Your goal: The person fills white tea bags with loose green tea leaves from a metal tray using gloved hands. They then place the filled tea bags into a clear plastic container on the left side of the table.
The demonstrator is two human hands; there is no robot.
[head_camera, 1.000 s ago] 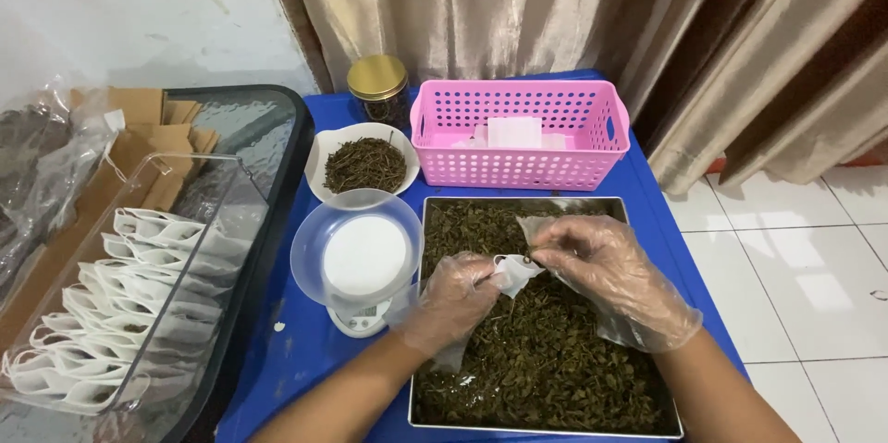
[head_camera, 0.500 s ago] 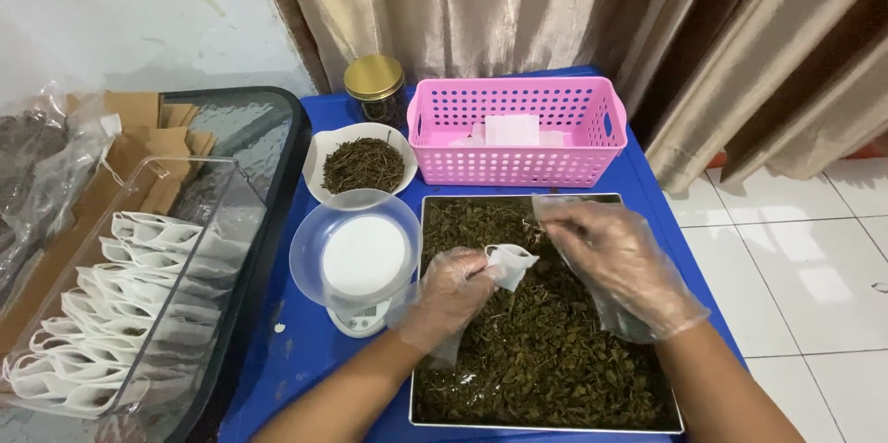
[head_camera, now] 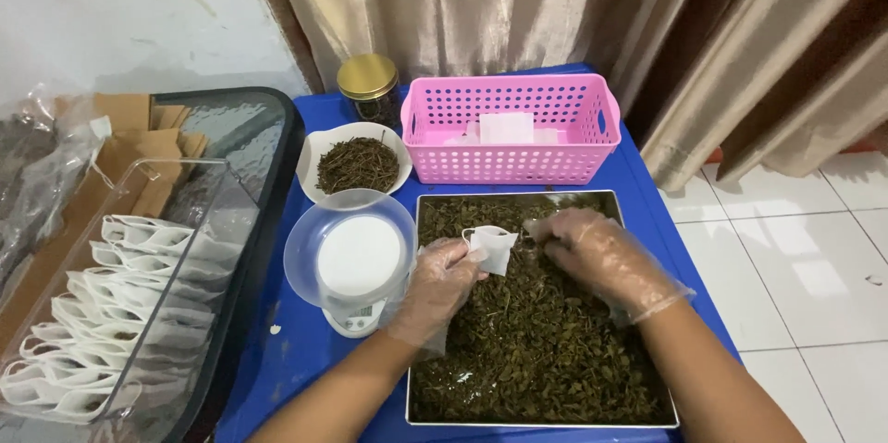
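A metal tray point(head_camera: 421, 313) full of dried dark leaves lies on the blue table in front of me. My left hand point(head_camera: 439, 281), in a clear plastic glove, holds a small white filter bag point(head_camera: 490, 247) open above the leaves. My right hand point(head_camera: 592, 253), also gloved, hovers just right of the bag with its fingers pinched on some of the leaves point(head_camera: 541, 235). Left of the tray stands a small kitchen scale point(head_camera: 356, 313) carrying a clear bowl point(head_camera: 301, 253).
A pink basket point(head_camera: 513, 161) with white bags sits behind the tray. A white bowl of dried leaves point(head_camera: 358, 164) and a gold-lidded jar point(head_camera: 368, 84) stand at the back left. A clear bin point(head_camera: 176, 313) at the left holds several filled white bags.
The right hand has closed in on the leaves beside the bag, fingers now pinched. The left hand has kept the bag over the tray, shifting slightly.
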